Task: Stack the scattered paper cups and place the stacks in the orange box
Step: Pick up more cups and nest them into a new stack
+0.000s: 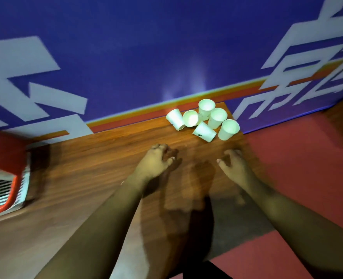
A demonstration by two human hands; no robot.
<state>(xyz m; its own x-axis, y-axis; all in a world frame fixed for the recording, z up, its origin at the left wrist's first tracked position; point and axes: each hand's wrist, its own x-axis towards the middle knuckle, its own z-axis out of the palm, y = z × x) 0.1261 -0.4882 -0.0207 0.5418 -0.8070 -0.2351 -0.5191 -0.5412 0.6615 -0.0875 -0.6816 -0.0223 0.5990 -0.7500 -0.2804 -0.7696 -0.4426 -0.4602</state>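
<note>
left hand (156, 160) — wooden table (98, 164) — blue wall (126, 57)

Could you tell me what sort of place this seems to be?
Probably an indoor branded booth or office corner: a wooden table against a blue wall with large white lettering, and a red floor.

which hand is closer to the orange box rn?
Left. The left hand is over the table to the right of the orange box, well apart from it. The right hand is farther right still, nearer the paper cups.
</note>
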